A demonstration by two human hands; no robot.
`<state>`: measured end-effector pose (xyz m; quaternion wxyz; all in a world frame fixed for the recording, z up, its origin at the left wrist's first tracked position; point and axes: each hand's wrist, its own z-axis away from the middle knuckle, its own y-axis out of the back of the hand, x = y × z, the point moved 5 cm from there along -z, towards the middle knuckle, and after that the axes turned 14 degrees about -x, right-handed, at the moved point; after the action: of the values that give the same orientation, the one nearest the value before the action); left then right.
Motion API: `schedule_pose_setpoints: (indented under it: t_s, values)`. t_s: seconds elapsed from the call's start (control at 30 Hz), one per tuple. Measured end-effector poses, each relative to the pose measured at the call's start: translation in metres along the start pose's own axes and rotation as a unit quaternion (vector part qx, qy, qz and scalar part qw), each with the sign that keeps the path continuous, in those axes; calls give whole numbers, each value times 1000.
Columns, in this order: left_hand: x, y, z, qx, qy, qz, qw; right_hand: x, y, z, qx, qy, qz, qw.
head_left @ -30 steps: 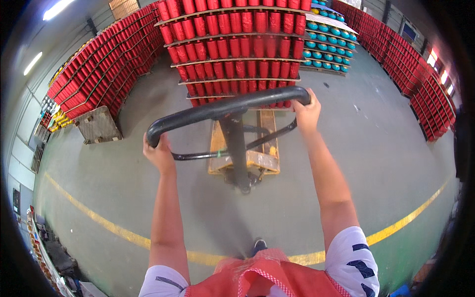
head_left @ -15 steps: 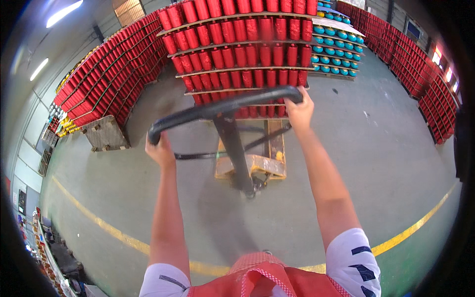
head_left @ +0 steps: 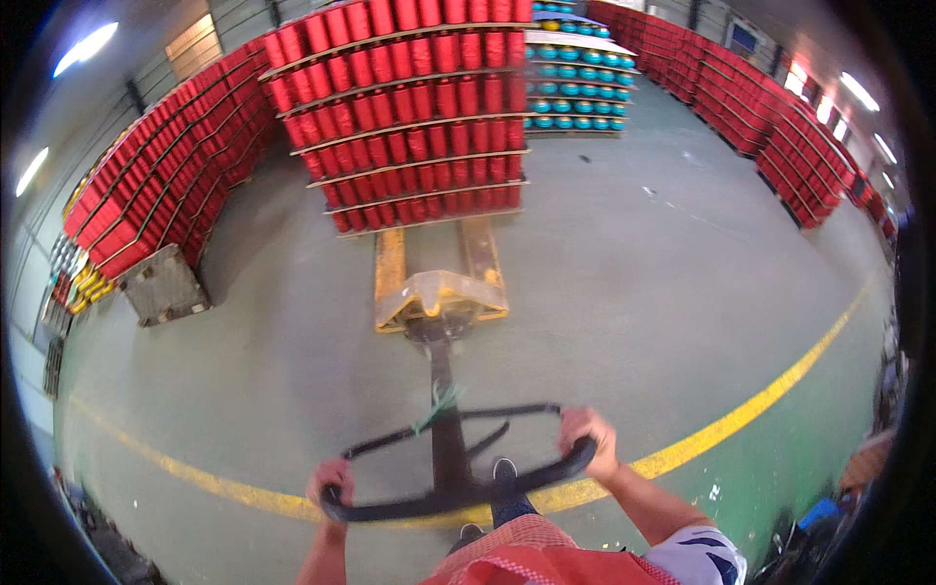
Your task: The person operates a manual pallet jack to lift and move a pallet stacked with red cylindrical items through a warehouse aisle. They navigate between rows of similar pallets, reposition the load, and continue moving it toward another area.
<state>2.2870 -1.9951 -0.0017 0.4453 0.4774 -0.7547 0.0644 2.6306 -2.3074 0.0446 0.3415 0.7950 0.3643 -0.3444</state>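
Observation:
A yellow pallet jack (head_left: pixel 441 292) stands on the grey floor ahead of me, its two forks pointing at a tall stack of red yarn cones (head_left: pixel 409 107) on shelf boards. Its black loop handle (head_left: pixel 458 492) is tilted down low, close to my body. My left hand (head_left: pixel 331 483) grips the left end of the loop. My right hand (head_left: pixel 590 439) grips the right end. A green cord hangs on the handle's black shaft (head_left: pixel 444 400).
More rows of red cones line the left wall (head_left: pixel 156 195) and the far right (head_left: pixel 770 117). Blue-green cones (head_left: pixel 575 78) sit behind the stack. An empty grey pallet (head_left: pixel 164 285) lies at left. A yellow floor line (head_left: pixel 741 419) curves past my feet.
The handle has swung from raised in front of me down to low by my waist, both hands staying on it. The jack's forks now show fully, farther from me.

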Motion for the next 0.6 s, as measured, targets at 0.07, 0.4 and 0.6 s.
schedule_pose_setpoints:
  t_s: [0.07,0.4,0.6]
  values:
    - [28,5,50,-191,129,34,973,-19,-24,67,-158,-72,99,980]
    - [97,-77,28,-769,228,-240,546,-55,-109,45,-605,-265,215,719]
    - [31,-119,287,-726,342,-200,562,18,-203,268,-588,-247,117,762]
